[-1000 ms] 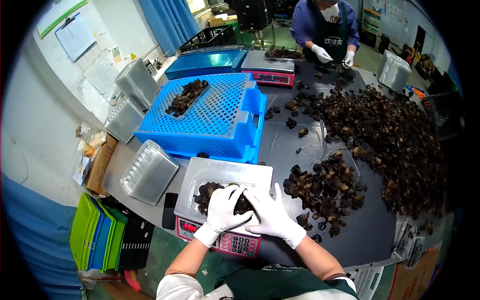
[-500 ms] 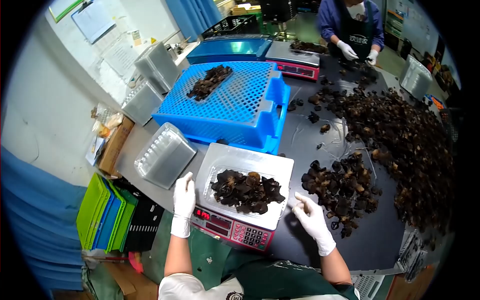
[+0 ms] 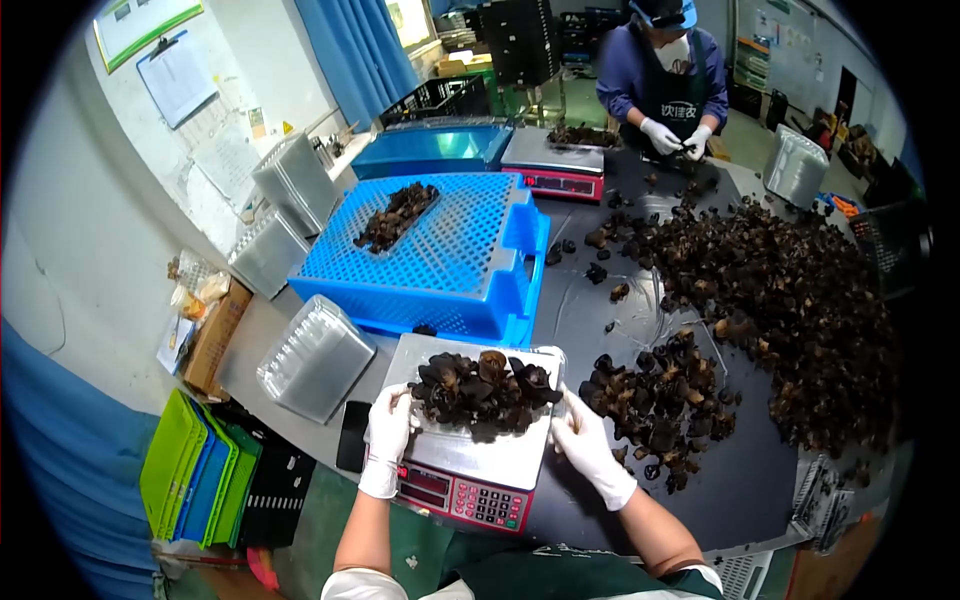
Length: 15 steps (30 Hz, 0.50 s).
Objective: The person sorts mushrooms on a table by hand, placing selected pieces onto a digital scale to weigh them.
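Note:
A clear plastic tray (image 3: 450, 428) heaped with dark wood ear mushrooms (image 3: 482, 392) is over the metal plate of the scale (image 3: 470, 465). My white-gloved left hand (image 3: 388, 432) is closed on the tray's left end. At its right end my gloved right hand (image 3: 590, 450) pinches the edge, with its fingers partly hidden. Whether the tray still touches the plate I cannot tell. To the right of the scale lies a small pile of wood ear mushrooms (image 3: 665, 405) on the dark table.
Behind the scale stands an upturned blue crate (image 3: 450, 215) bearing a filled tray (image 3: 398, 215). Stacked clear trays (image 3: 318, 358) stand at left, beside a black phone-like object (image 3: 353, 436). A large mushroom heap (image 3: 790, 310) covers the right. Across the table a co-worker (image 3: 665, 95) handles mushrooms near another scale (image 3: 555, 183).
Both my hands have moved in from beside the scale and closed on the tray's ends. The view has tilted up. Across the table, the co-worker's hands have come together.

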Tool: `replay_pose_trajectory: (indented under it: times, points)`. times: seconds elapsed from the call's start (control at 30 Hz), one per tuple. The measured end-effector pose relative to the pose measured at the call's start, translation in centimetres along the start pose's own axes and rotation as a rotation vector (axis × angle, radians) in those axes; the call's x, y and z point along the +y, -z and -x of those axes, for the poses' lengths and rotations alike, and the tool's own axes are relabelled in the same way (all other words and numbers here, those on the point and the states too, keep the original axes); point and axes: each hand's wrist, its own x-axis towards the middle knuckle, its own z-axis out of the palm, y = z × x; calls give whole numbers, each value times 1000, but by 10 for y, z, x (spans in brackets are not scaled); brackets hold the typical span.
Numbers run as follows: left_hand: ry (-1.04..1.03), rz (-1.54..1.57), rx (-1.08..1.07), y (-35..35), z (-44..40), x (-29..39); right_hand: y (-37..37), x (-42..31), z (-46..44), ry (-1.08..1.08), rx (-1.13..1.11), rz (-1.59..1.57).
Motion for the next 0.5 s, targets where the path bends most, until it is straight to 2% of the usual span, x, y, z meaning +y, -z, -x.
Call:
replay_pose_trajectory:
  times: [0.07, 0.13, 0.2, 0.27, 0.33, 0.4, 0.5]
  points:
    - [-11, 69, 17, -5, -22, 13, 5, -18, -31, 69, 48, 71]
    - [-8, 104, 23, -10, -52, 19, 6, -32, -72, 130, 34, -68]
    - [-22, 171, 23, -12, -91, 6, 9, -45, -109, 197, 77, 118]
    - [4, 209, 45, -16, -119, 5, 7, -46, -145, 113, 47, -31]
    - [-25, 217, 95, -20, -137, 3, 0, -39, -173, 129, 83, -101]
    - [37, 208, 127, -21, -152, 1, 0, -39, -183, 75, 70, -204]
    - [89, 292, 172, -16, -175, 1, 2, -41, -171, 82, 42, -162]
